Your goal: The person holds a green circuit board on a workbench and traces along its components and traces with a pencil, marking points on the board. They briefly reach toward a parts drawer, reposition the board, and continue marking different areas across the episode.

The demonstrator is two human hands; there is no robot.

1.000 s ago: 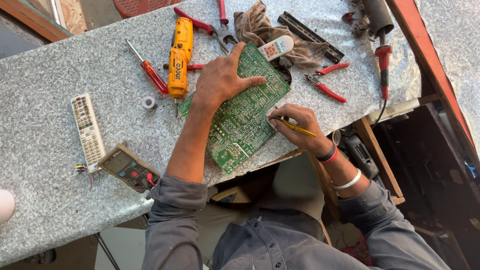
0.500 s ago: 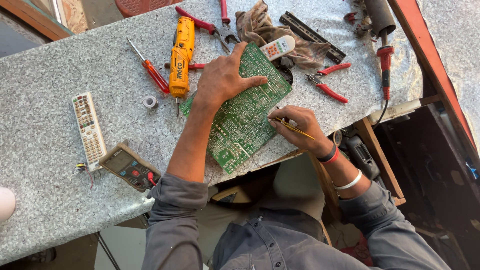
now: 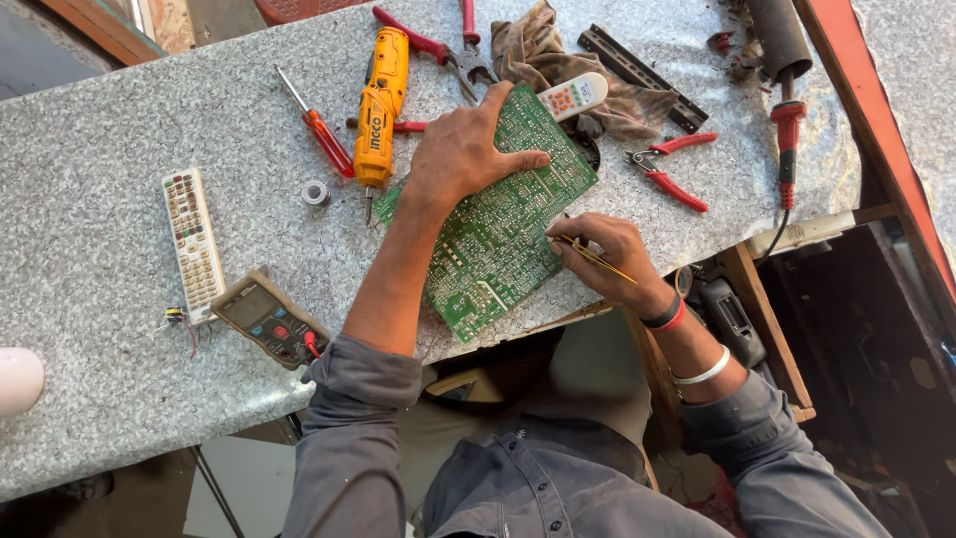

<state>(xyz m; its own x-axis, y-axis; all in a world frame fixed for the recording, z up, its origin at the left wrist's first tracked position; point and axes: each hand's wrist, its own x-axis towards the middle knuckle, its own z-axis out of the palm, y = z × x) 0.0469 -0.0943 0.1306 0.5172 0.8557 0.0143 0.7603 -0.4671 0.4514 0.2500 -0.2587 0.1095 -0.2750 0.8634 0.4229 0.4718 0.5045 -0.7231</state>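
Right grip: the right hand (image 3: 607, 254) pinches a thin yellow-handled tool (image 3: 596, 258) between curled fingers, its tip on the green circuit board (image 3: 498, 224).
Left grip: the left hand (image 3: 466, 149) holds nothing; it lies flat, fingers spread, pressing the board's upper part.
Arm pose: the left forearm runs straight up from the grey sleeve; the right wrist bends inward over the board's right edge, with a dark band and a white bangle on it.
Board: lies tilted on the speckled stone table (image 3: 90, 120), its lower corner near the table's edge.
Around: a yellow electric screwdriver (image 3: 380, 105) just left of the left hand; a red-handled screwdriver (image 3: 317, 125), a long remote (image 3: 192, 239) and a multimeter (image 3: 269, 317) further left; red pliers (image 3: 669, 171) to the right; a small white remote (image 3: 572, 96) on a rag (image 3: 543, 50) touching the board's top.
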